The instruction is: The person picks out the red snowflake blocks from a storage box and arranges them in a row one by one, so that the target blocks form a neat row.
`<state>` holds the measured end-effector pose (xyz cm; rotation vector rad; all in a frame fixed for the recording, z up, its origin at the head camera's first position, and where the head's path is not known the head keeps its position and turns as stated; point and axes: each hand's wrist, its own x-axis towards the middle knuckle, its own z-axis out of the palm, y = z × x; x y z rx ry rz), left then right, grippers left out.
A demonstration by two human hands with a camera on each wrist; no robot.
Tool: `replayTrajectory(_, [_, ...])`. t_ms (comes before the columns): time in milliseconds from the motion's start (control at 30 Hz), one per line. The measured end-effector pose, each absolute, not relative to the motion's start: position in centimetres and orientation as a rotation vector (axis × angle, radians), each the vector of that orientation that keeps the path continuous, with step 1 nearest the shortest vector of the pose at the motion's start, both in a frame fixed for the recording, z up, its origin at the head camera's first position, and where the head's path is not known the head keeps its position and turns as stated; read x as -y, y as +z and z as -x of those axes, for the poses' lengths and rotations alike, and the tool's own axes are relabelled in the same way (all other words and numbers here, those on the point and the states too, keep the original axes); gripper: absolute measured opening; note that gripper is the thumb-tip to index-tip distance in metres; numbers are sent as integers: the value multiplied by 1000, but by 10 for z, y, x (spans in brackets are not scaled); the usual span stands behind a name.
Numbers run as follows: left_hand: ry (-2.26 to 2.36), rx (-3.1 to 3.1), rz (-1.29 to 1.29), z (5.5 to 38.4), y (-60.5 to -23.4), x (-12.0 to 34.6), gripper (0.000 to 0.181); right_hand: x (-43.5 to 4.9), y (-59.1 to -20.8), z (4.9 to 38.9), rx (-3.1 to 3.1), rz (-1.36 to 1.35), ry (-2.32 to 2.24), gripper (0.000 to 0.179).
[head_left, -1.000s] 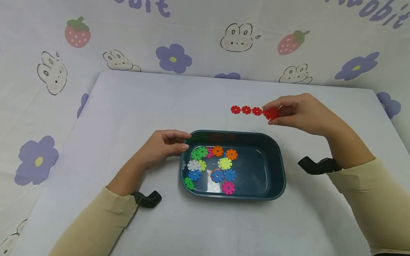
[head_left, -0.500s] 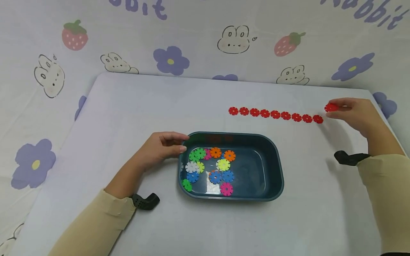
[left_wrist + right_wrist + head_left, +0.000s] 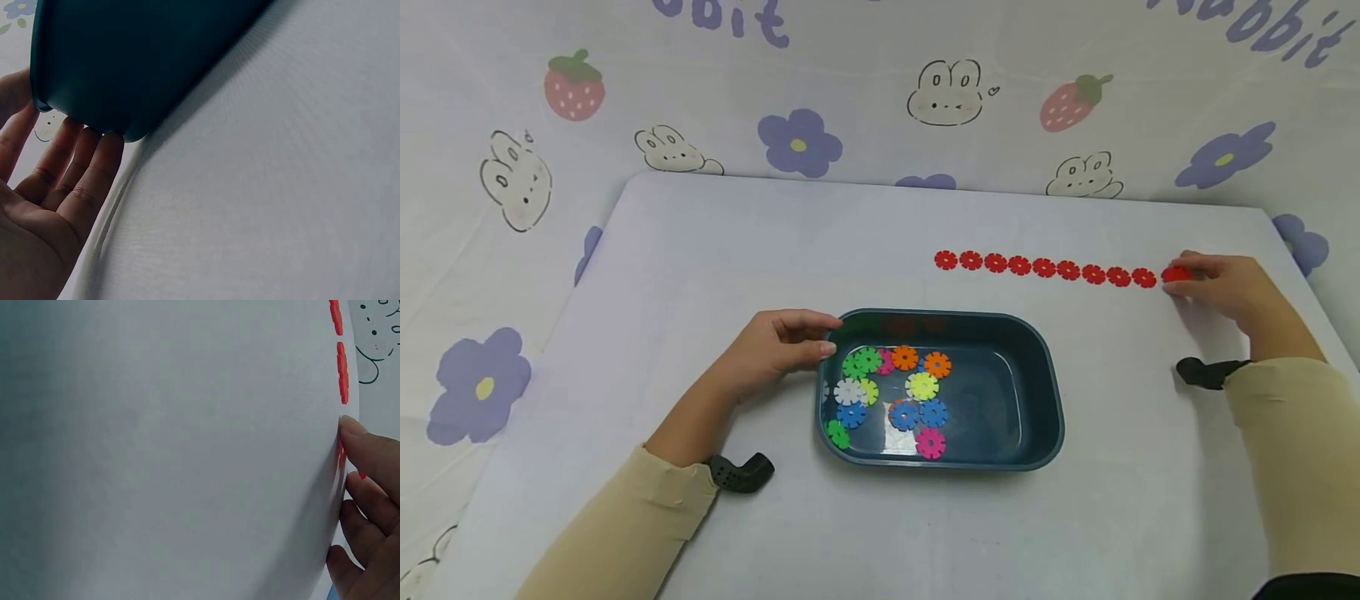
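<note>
Several red snowflake building discs [image 3: 1049, 273] lie flat in a row across the back right of the white table. At the row's right end, my right hand [image 3: 1228, 287] pinches another red disc [image 3: 1175, 273] close over the tabletop. In the right wrist view, thumb and fingers hide most of it, and a bit of red shows between them. My left hand [image 3: 756, 354] touches the back left corner of a dark teal plastic tray [image 3: 1000, 421]. The left wrist view shows its fairly straight fingers [image 3: 94, 178] against the tray's outer wall [image 3: 137, 69].
Loose snowflake discs in green, orange, yellow, white, blue and pink, such as the pink one [image 3: 931, 450], lie mostly in the tray's left half. A cloth backdrop [image 3: 857, 75] with rabbits, flowers and strawberries rises behind the table's far edge [image 3: 820, 181].
My right hand has moved right along the row, leaving more red discs laid out, then lowered a further disc beside the end one. The left hand has stayed at the tray.
</note>
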<state>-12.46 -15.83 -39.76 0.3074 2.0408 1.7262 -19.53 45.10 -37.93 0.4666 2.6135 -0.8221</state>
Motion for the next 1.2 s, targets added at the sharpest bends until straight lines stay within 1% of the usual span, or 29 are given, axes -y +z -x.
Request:
replayTrajectory(333, [1715,-2056,-310,124,-399,158,38,-450,-384,192,-2647,-420,-826,89])
replayTrajectory(500, [1712,-2054,-285,124,-398,157,38,-452,-388,192,-2642,-441,-814,90])
replayTrajectory(767, [1709,-2059,-261,124,-396,157,38,-450,-384,191,-2641,-457,-826,83])
replayTrajectory(1200, [1705,-2066,-266,124,-398,157,40,-447,-384,189,-2664,-491,-855,83])
